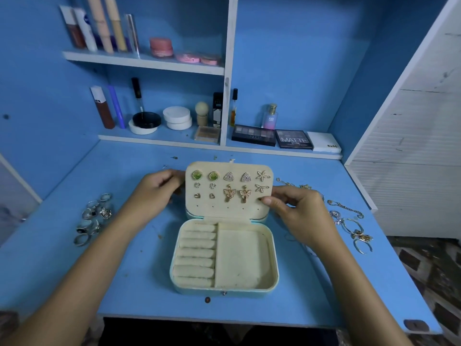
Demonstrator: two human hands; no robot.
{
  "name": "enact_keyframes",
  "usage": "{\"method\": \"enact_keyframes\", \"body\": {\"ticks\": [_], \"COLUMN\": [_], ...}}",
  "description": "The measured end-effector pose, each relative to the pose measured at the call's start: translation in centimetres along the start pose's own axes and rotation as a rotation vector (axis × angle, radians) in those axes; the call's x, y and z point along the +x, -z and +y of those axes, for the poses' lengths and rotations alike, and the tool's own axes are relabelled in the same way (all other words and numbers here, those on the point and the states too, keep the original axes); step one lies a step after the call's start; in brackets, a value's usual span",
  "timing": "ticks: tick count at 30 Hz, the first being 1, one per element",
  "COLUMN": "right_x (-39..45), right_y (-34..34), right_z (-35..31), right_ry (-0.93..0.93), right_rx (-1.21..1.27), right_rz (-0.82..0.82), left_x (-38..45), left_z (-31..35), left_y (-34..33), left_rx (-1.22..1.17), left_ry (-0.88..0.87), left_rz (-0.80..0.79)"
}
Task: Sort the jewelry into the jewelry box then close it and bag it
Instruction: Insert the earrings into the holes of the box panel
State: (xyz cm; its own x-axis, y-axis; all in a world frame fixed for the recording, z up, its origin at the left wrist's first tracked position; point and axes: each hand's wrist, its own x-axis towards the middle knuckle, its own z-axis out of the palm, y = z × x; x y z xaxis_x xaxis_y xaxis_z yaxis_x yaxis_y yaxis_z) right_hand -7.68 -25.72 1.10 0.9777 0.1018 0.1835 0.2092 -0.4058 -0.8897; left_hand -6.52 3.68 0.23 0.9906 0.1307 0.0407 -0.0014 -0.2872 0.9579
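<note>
blue table point(139, 275) carries open jewelry box point(224, 288) at centre, rings point(93, 218) on left, chains and bracelets point(349, 221) on right.

Rings point(93, 219) left (chains point(349, 221) right)

My left hand point(156, 188) covers the left edge of the earring panel point(228, 189), so I cannot see its fingertips behind it. My right hand point(296, 208) hides that panel's lower right corner. The rings point(93, 218) at centre left are heaped and too small for me to count. The chains point(349, 221) at centre right tangle together; I cannot separate them. At the upper left, tall tubes point(99, 23) are cut off by the top edge, their labels blurred.
</note>
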Motion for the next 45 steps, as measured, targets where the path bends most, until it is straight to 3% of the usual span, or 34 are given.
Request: {"method": "enact_keyframes", "body": {"ticks": [7, 24, 28, 31, 36, 45], "right_x": [0.5, 2.0, 4.5, 6.8, 11.1, 16.9], "right_y": [-0.2, -0.3, -0.6, -1.4, -5.0, -12.1], "right_z": [0.7, -0.5, -0.5, -1.5, -3.1, -4.5], "right_ry": [-0.044, -0.177, 0.079, 0.27, 0.452, 0.494], "right_rx": [-0.105, -0.228, -0.542, -0.541, -0.568, -0.598], "right_rz": [-0.061, -0.096, 0.118, 0.153, -0.02, -0.297], "left_x": [-1.0, -1.4, -1.1, -0.9, -0.5, -0.1], "left_z": [-1.2, -1.9, -2.1, -2.2, -2.5, -2.8], "left_y": [-0.5, -1.0, -1.0, -1.1, -0.8, -0.8], "left_rx": [0.105, 0.303, 0.311, 0.282, 0.261, 0.222], "left_ry": [-0.135, -0.199, -0.219, -0.222, -0.245, -0.283], "left_rz": [0.072, 0.053, 0.051, 0.054, 0.037, 0.012]}}
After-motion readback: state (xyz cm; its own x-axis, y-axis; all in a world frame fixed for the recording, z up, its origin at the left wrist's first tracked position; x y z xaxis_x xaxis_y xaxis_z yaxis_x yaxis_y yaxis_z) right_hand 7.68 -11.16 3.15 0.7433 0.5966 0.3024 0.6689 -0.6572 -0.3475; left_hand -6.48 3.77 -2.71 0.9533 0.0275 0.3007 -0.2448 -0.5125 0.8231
